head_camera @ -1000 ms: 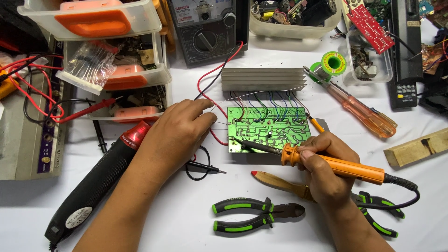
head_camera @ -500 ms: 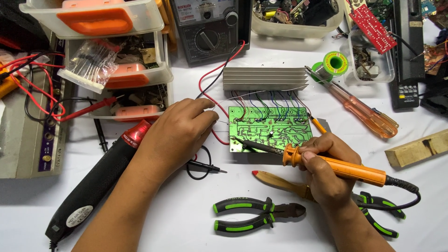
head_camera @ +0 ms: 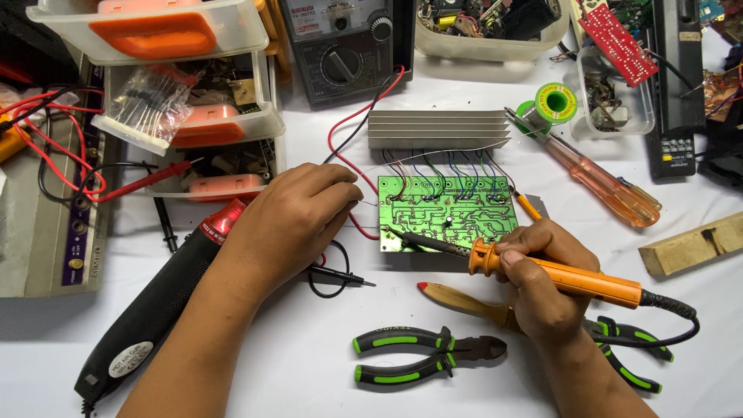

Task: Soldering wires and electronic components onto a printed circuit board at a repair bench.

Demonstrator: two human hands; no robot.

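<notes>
Head view: your right hand (head_camera: pixel 542 290) grips an orange soldering iron (head_camera: pixel 557 275) like a pen, its tip on the green circuit board (head_camera: pixel 447 213) mid-table. Since a second ago little has changed; the tip rests at the same lower-left spot. Your left hand (head_camera: pixel 290 217) curls beside the board's left edge, fingertips pinching what looks like a thin wire. A finned heatsink (head_camera: pixel 437 129) lies behind the board. Green-handled pliers (head_camera: pixel 426 354) and a black rotary tool (head_camera: pixel 155 298) crowd the white table (head_camera: pixel 309 371) near you.

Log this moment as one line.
right hand: holds soldering iron, tip on green circuit board | left hand: beside board's left edge
</notes>
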